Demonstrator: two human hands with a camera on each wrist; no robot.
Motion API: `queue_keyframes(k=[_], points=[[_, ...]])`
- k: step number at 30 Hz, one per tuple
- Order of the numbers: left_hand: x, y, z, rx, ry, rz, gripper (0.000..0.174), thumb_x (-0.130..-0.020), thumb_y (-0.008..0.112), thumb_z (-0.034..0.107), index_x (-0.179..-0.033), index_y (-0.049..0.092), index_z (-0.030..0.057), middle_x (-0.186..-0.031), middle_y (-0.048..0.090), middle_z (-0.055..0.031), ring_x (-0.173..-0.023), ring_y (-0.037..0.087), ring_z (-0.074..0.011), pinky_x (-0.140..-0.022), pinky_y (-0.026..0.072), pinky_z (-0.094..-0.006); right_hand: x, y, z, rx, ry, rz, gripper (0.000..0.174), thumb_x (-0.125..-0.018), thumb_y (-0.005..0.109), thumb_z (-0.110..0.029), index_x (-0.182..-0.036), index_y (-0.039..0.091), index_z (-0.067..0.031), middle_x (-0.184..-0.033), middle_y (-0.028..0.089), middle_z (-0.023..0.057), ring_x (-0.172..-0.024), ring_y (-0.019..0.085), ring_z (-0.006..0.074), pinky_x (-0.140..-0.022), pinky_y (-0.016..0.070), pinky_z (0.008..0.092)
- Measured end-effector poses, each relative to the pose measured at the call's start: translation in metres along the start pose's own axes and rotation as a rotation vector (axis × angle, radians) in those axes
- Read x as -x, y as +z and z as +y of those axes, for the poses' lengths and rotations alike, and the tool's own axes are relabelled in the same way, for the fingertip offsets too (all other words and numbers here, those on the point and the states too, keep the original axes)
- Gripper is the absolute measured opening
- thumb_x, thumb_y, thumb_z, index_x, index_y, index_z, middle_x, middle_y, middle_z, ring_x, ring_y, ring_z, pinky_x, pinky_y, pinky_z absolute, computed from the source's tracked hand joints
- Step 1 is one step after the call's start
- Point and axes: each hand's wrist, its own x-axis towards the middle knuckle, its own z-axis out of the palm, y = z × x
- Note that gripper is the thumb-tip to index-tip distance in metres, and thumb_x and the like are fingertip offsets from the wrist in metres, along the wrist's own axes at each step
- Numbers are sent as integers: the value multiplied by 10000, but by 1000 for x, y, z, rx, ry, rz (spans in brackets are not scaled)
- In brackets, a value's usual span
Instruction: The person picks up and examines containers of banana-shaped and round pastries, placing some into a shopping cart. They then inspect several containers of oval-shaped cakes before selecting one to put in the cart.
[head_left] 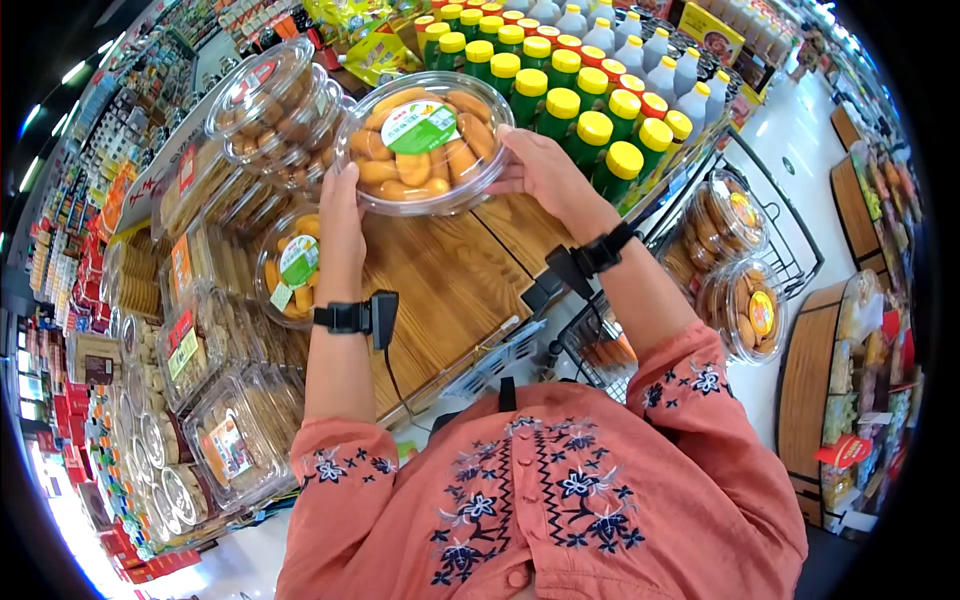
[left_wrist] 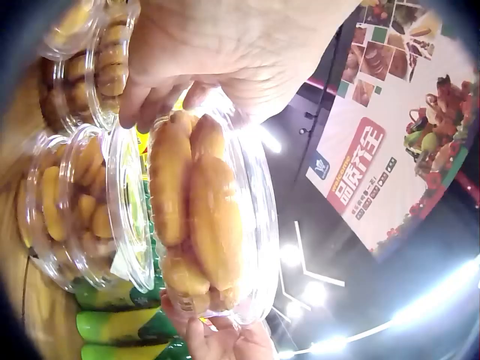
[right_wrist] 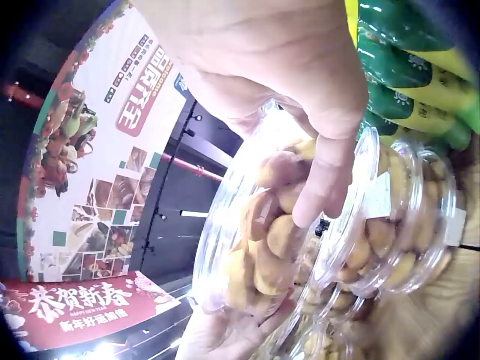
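Between my hands is a round clear plastic container (head_left: 425, 140) of finger-shaped golden pastries, its lid carrying a green and white label. My left hand (head_left: 342, 215) grips its left edge, and my right hand (head_left: 548, 172) grips the right edge. Above the wooden tabletop (head_left: 440, 280), the container overlaps a neighbouring stack of round tubs (head_left: 280, 120) in the head view. The left wrist view shows the pastries (left_wrist: 196, 202) through the side wall, below my left hand (left_wrist: 225, 60). Fingers of my right hand (right_wrist: 277, 67) curl over the rim in the right wrist view.
Another labelled round container (head_left: 292, 265) stands left on the table, beside stacked clear boxes (head_left: 235, 440) of baked goods. Rows of green bottles with yellow caps (head_left: 560, 110) line the back. A shopping cart (head_left: 790, 240) with round pastry containers (head_left: 748, 310) is at the right.
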Motion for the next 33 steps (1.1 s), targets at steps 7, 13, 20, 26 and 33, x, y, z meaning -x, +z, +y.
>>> queue_keyframes(k=[7,13,20,26,33], points=[[-65,-11,-45,-114,6,28,311,-993,575,304,-1130,640,32,-1026,613,-24,-913,525,-113,-822,419,-279,-42,-15,6,165,28,179,420,-1016,555,-416,-1134,624,-19,-986,680,105,-836,674,183,-769,585,330],[-70,0,-45,-136,1,51,369,-1000,547,312,-1188,608,-1,-1078,621,-57,-972,549,-155,-879,431,-307,-63,-25,7,358,-17,263,416,-975,586,-412,-1075,654,-15,-968,671,74,-848,640,181,-627,531,292],[-81,7,-43,-251,80,46,424,-1011,516,324,-1227,583,-35,-1143,625,-112,-1036,564,-201,-929,439,-337,-81,-35,14,405,10,286,420,-1000,545,-424,-1101,664,-34,-1026,668,22,-935,595,145,-761,500,310],[-88,0,-50,-233,51,48,491,-1027,508,385,-1256,574,-45,-1205,625,-126,-1076,573,-209,-929,451,-333,-76,-37,18,492,2,323,531,-986,546,-485,-1187,621,1,-1173,618,103,-1062,580,217,-877,510,343],[-62,11,-43,-130,-213,-16,615,-987,535,572,-1374,528,95,-1298,608,-37,-1110,583,-195,-897,456,-406,-65,-36,18,286,61,215,583,-959,619,-483,-1237,585,28,-1218,601,142,-1048,617,239,-920,554,365]])
